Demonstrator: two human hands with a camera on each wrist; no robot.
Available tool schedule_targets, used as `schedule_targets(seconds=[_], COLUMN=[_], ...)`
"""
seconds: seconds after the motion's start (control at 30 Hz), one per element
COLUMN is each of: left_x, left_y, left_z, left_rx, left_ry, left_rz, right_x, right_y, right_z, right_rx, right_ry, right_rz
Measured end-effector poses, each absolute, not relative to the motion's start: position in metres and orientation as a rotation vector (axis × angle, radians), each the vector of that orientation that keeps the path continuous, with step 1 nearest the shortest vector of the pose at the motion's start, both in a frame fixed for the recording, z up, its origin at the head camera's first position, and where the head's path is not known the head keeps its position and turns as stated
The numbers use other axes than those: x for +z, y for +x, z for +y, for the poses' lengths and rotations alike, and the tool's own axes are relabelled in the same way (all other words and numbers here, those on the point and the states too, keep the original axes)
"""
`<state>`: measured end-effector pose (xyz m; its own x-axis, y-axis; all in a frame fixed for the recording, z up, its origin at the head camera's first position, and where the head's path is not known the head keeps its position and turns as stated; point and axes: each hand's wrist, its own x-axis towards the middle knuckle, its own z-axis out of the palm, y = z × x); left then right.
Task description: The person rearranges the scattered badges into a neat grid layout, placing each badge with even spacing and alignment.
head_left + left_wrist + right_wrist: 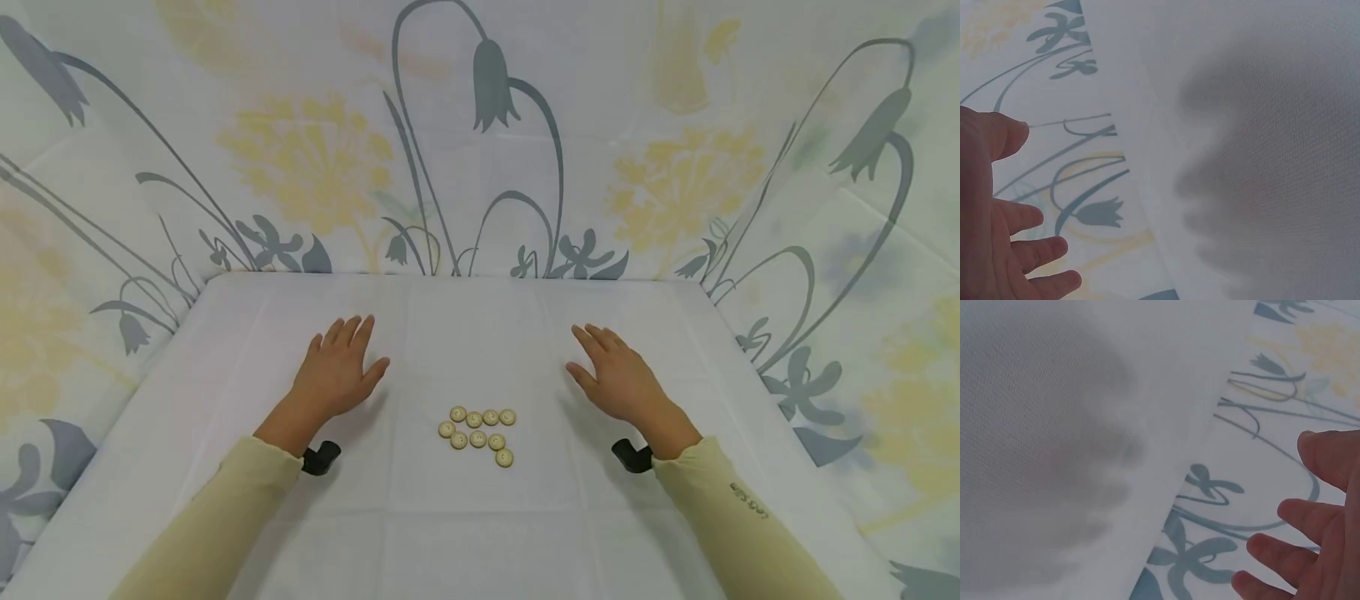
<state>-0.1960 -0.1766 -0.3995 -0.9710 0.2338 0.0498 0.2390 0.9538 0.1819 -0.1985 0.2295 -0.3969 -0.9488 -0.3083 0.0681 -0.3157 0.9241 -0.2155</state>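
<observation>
Several round cream-coloured buttons (477, 438) lie loosely grouped in the middle of the white table, in two uneven rows with one button (504, 457) at the near right. To their left my left hand (335, 369) is held above the cloth, fingers extended and thumb apart, holding nothing. On the other side my right hand (618, 375) hovers likewise, its fingers pointing inward and forward. Both wrist views show the spread fingers of the left hand (1016, 231) and the right hand (1310, 531) over the cloth, with shadows beneath them.
A white cloth (480, 550) covers the table. Floral fabric (480, 167) hangs behind it and along both sides. Small black devices, one at the left wrist (322, 458) and one at the right wrist (632, 456), stick out from the cream sleeves.
</observation>
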Motion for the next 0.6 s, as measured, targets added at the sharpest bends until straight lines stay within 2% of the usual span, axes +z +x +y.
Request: schedule_targets(seconds=[0.6], left_x=[-0.406], left_y=[-0.189], left_z=[-0.161], left_rx=[-0.341], left_ry=[-0.422], left_rz=[-3.071], right_x=[-0.406], right_y=[-0.188], right_z=[0.211], right_rx=[0.454], right_ry=[0.546], right_rz=[-3.056])
